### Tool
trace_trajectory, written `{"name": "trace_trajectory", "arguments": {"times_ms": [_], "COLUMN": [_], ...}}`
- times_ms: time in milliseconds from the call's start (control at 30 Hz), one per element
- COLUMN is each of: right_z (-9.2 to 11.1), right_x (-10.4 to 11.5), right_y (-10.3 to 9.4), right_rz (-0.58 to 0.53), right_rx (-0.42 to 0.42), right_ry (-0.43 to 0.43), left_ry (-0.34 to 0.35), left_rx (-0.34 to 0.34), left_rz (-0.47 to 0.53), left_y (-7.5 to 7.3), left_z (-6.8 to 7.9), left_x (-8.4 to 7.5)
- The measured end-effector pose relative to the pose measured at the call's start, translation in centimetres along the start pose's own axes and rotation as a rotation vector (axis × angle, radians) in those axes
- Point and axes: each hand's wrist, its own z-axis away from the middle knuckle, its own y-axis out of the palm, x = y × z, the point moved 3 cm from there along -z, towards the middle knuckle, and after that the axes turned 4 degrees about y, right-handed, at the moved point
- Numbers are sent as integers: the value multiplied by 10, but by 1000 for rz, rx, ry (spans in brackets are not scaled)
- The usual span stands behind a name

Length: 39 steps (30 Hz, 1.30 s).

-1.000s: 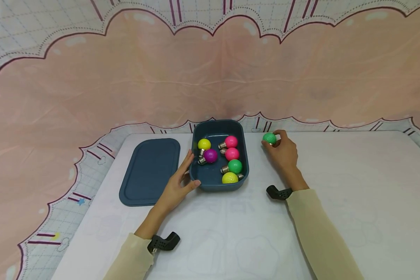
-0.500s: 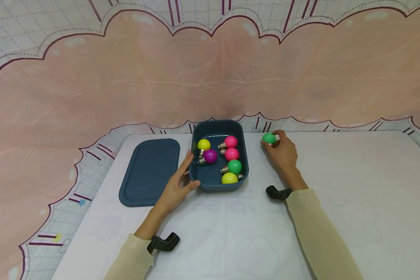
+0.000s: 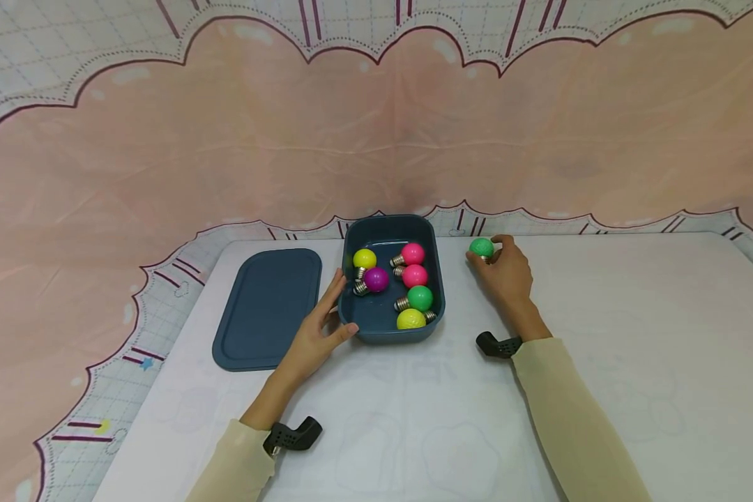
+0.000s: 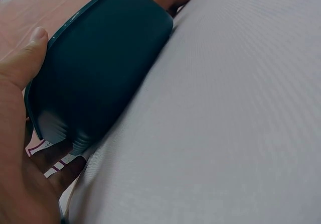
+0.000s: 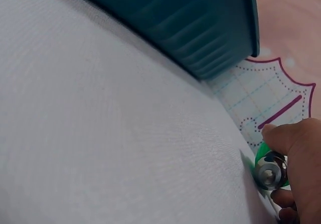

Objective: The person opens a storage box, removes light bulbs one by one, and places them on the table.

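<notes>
Pinched in the fingers of my right hand (image 3: 505, 273) is a green light bulb (image 3: 481, 247), at the table's back edge to the right of the bin. The right wrist view shows its metal screw base (image 5: 270, 172) facing the camera. My left hand (image 3: 314, 339) rests against the left side of a dark blue plastic bin (image 3: 392, 336), fingers along the wall and thumb at the near left corner. Inside the bin lie several bulbs: pink ones (image 3: 413, 254), a purple one (image 3: 376, 279), yellow ones (image 3: 411, 319) and another green bulb (image 3: 420, 298).
A flat dark blue lid (image 3: 267, 310) lies on the white table (image 3: 427, 418), left of the bin and close to my left hand. Behind the table hangs a peach cloth (image 3: 351, 139) with a scalloped pattern. Black wrist cameras (image 3: 292, 434) sit on both forearms.
Almost nothing differs. The whole view has shifted by a few pixels; both hands, the bin and the held green bulb keep their places.
</notes>
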Motion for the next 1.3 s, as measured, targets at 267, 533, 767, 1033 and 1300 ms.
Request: {"name": "trace_trajectory", "arguments": {"times_ms": [267, 533, 767, 1033, 1300], "right_z": [1, 1, 2, 1, 1], "right_x": [0, 1, 1, 1, 3], "right_y": [-1, -1, -1, -2, -7], "right_rz": [-1, 5, 3, -14, -51], "right_rx": [8, 13, 16, 14, 7], "right_ry": [8, 3, 6, 21, 30], "left_ry": [0, 3, 0, 1, -3], "left_rx": [3, 4, 4, 3, 4], "left_rz": [1, 2, 1, 8, 3], "left_y": [0, 0, 0, 0, 0], "left_z": [0, 0, 0, 0, -1], "left_x": [1, 1, 0, 0, -1]}}
